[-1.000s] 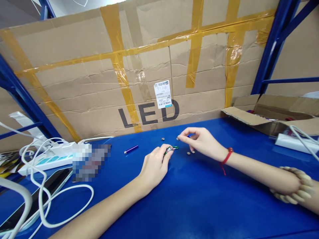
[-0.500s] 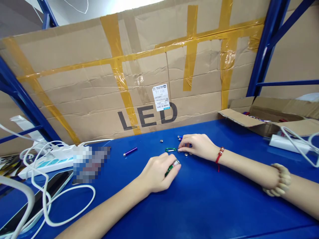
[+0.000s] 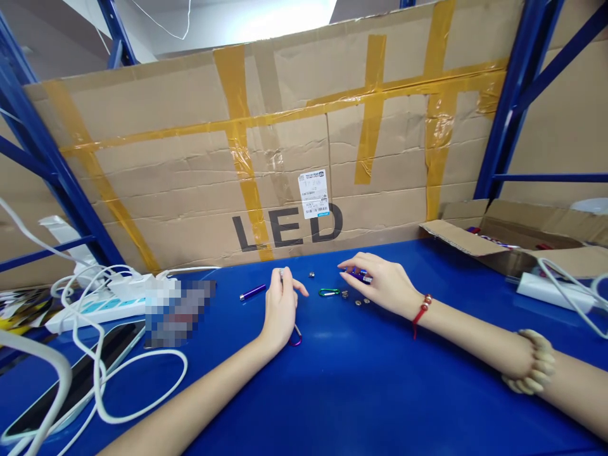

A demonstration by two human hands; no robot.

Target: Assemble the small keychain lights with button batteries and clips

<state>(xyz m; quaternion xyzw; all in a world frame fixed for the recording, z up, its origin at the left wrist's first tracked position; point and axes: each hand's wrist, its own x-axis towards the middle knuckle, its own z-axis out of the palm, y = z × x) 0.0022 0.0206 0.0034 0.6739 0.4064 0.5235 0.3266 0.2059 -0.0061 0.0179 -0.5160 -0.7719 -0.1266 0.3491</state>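
Note:
My left hand (image 3: 280, 310) is closed, raised a little above the blue table (image 3: 351, 380). Between its fingertips shows a small silver end; the green tube seen in it earlier is otherwise hidden by the fingers. Partly behind that hand is a purple carabiner (image 3: 296, 341). My right hand (image 3: 382, 278) hovers with thumb and forefinger apart, close to blue-purple tubes (image 3: 363, 277) that it partly covers. A green carabiner (image 3: 329, 292) lies between the hands. Next to it are small silver round pieces (image 3: 358, 303). Left of my left hand lies a purple tube (image 3: 253, 292) with a silver end.
A large taped cardboard sheet (image 3: 190, 183) stands along the back. To the left are a power strip (image 3: 99, 310), looping white cables (image 3: 137, 419), a phone (image 3: 71, 386) and a blurred item (image 3: 180, 313). An open carton (image 3: 522, 231) and a white block (image 3: 553, 292) sit right.
My left hand has moved left and turned upward, uncovering the purple carabiner. My right hand has shifted off the silver pieces, its thumb and forefinger now apart. The view has shifted slightly.

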